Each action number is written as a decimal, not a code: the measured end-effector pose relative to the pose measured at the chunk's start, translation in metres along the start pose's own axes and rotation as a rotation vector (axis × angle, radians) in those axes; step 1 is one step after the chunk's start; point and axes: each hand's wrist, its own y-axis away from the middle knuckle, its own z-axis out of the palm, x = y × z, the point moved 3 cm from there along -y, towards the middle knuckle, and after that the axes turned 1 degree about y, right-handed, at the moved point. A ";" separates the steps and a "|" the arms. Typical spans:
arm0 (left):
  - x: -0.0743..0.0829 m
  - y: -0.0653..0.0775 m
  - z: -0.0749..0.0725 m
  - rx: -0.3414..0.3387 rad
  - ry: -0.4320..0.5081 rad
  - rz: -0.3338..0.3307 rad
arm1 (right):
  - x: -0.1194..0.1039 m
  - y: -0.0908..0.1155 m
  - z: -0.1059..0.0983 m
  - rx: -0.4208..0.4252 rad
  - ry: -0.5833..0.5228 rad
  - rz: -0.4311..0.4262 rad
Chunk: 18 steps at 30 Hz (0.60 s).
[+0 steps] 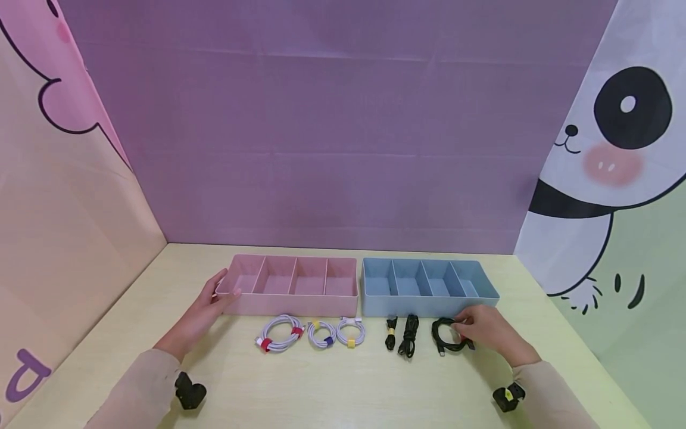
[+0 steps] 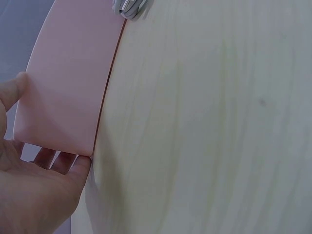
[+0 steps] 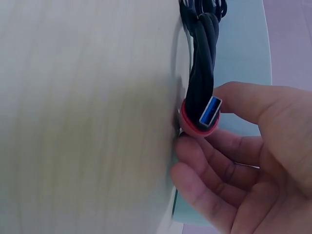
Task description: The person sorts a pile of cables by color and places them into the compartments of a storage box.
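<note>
Gripped one end of the pink box (image 1: pixel 289 305) with the left hand (image 1: pixel 206 307), thumb at the rim, fingers against the end. Pinched a looped black cable (image 1: pixel 437 341) with the right hand (image 1: pixel 490 328), by its red band (image 3: pixel 185 119), just in front of the blue box (image 1: pixel 412 307), low by the worktop (image 1: pixel 300 393). Saw two more black cables (image 1: pixel 409 336) to its left, and three white cables (image 1: pixel 266 332) before the pink box.

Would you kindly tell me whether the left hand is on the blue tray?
No, the left hand holds the left end of the pink tray.
</note>
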 end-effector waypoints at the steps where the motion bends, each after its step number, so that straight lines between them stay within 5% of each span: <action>1: 0.000 0.000 0.000 -0.003 0.004 0.004 | 0.001 0.000 0.000 0.001 0.001 0.005; 18: -0.001 0.001 -0.001 -0.003 0.006 -0.002 | 0.002 0.002 -0.005 -0.018 -0.010 0.063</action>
